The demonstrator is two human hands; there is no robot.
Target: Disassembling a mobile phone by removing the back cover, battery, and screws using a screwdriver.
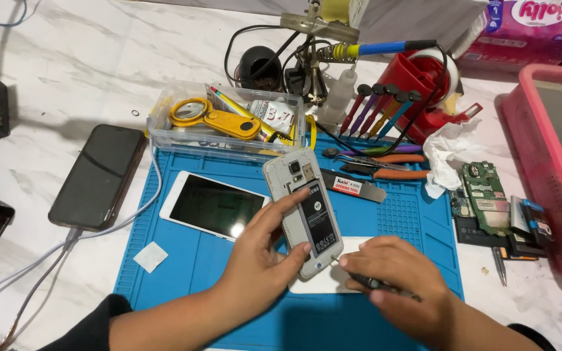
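Gripping the opened phone (305,211) by its long edges with our left hand (261,263), we tilt it above the blue mat (183,266) near the table's front edge; our right hand (398,279) closes on a thin tool (375,283) at its lower corner. We judge it light, rigid, slippery and fragile inside.

three phones (304,211), four screwdrivers (380,107), two hands (258,263)

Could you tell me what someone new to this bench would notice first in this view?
The eye lands on the opened white phone, back cover off and battery showing, propped up by the left hand over the blue work mat. The right hand puts a thin dark tool to its lower edge. Next come the white-framed phone lying screen-up on the mat and the yellow magnifier in the clear tray behind.
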